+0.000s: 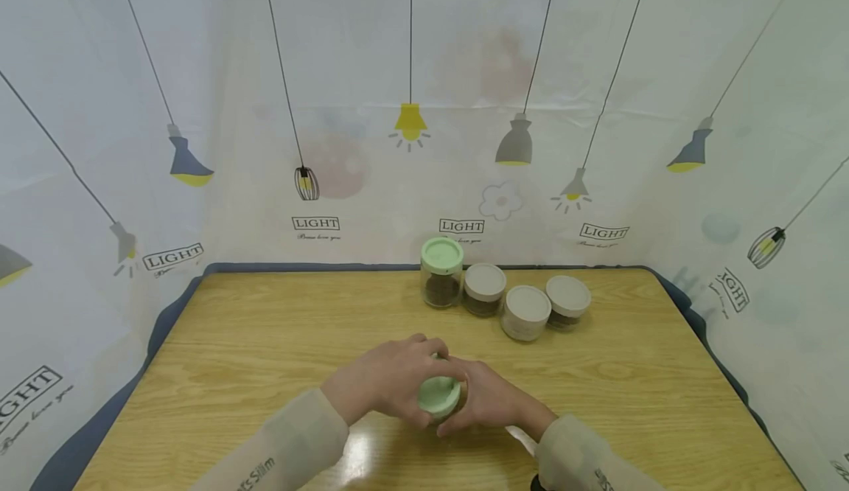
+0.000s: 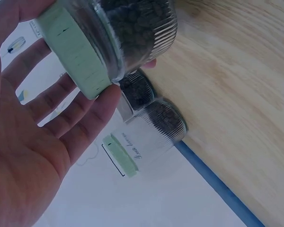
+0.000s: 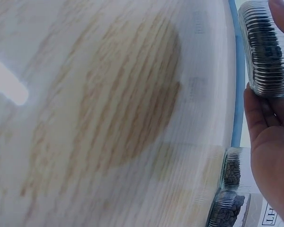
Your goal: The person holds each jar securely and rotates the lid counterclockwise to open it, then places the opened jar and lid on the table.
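Note:
A ribbed glass jar with dark bean-like contents [image 2: 137, 33] is held up over the table between both hands. My left hand [image 1: 391, 377] grips its pale green lid [image 1: 439, 397] by the rim, thumb and fingertips spread around it. In the left wrist view the lid [image 2: 75, 52] sits against the glass top. From the right side, my right hand [image 1: 491, 400] holds the glass body [image 3: 262, 52] with thumb and fingers on opposite sides. The right wrist view cuts off part of the jar and hand.
Farther back stand a taller green-lidded jar [image 1: 441, 273] with dark contents and, to its right, three white-lidded jars [image 1: 485, 284] close together. The wooden table [image 1: 265, 329] ends at a printed cloth backdrop [image 1: 371, 181].

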Motion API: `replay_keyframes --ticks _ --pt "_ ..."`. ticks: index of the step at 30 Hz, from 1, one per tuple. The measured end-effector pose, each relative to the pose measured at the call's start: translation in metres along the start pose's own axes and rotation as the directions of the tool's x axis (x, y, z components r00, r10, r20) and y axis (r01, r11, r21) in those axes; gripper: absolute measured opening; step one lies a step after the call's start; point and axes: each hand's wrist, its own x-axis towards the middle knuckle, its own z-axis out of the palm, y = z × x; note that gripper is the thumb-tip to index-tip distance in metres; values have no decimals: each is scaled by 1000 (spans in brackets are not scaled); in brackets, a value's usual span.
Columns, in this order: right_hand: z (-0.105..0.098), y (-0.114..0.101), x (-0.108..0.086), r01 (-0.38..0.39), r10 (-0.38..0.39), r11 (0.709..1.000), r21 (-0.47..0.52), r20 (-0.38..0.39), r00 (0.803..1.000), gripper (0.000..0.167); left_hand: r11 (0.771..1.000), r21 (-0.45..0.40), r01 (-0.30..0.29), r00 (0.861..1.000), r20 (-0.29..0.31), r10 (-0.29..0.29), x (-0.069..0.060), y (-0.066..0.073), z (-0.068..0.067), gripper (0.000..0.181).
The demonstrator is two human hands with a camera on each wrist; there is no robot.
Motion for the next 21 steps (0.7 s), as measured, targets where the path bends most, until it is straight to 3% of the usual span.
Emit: replay_keyframes --ticks 21 --pt "-1 2 -1 -13 13 1000 5 1 1000 72 999 -38 -19 998 -56 17 -5 1 -36 69"
